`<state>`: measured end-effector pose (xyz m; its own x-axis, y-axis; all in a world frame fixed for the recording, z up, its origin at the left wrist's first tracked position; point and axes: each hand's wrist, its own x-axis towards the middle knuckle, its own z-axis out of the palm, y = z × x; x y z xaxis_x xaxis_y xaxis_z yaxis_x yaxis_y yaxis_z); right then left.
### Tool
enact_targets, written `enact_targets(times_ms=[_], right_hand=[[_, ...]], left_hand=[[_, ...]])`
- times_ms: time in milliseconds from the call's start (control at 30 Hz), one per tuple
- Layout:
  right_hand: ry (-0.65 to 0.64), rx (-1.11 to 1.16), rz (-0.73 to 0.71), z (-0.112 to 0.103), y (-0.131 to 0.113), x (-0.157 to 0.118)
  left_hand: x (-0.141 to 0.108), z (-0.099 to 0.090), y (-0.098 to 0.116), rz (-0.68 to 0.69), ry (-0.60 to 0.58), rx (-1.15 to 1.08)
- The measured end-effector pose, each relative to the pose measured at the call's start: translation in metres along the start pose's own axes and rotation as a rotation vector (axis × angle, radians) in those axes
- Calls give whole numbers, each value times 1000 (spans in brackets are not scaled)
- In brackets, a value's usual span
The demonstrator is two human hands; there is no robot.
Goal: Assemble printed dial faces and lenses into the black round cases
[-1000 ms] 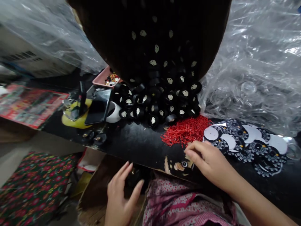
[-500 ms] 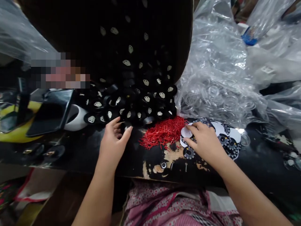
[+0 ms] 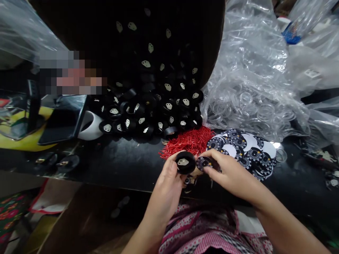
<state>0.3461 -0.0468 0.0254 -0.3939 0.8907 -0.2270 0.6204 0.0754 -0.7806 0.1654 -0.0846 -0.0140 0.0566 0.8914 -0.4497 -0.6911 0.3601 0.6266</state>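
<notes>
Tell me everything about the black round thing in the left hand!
It's a shallow black cup, plastic-looking, with a pale plate inside that has dark holes. The left hand holds it by the side, open face tilted toward us, above the table. A patterned disc in the right hand is close beside it; I can't tell if they touch.

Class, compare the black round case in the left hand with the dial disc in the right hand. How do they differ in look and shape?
The case is deep, with a raised rim; the disc looks thin and flat.
The case shows a plain, pale plate inside, while the disc has white markings and a small yellow-orange patch.
Shared: both are round and mostly black.
</notes>
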Motion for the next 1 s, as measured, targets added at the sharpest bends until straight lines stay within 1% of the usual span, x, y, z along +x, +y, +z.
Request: enact_targets(times_ms=[67, 200, 300, 367, 400, 467, 500, 533, 600, 700, 867, 1000], right_hand=[[35, 86, 36, 5, -1, 1], [235, 282, 101, 10, 10, 1], [333, 370, 102, 10, 11, -2], [331, 361, 67, 10, 5, -4], [316, 337, 32, 10, 1, -4], [283, 266, -39, 12, -6, -3], [274, 238, -51, 13, -9, -3], [277, 226, -40, 15, -10, -2], [286, 233, 32, 18, -11, -1], [278, 238, 116, 21, -7, 0], [262, 211, 145, 21, -2, -1], [183, 254, 128, 23, 2, -8]], left_hand=[[-2, 4, -8, 49, -18, -6], [-7, 3, -16, -10, -1, -75], [-8, 4, -17, -29, 67, -82], [-8, 7, -15, -36, 106, -26], [-8, 8, -15, -48, 106, 8], [-8, 12, -16, -75, 71, 56], [-10, 12, -17, -78, 51, 74], [-11, 12, -18, -74, 34, 95], [-13, 10, -22, -57, 10, 151], [-13, 4, -26, -46, -15, 227], [-11, -3, -28, -24, -70, 297], [-12, -3, -29, -33, -94, 302]])
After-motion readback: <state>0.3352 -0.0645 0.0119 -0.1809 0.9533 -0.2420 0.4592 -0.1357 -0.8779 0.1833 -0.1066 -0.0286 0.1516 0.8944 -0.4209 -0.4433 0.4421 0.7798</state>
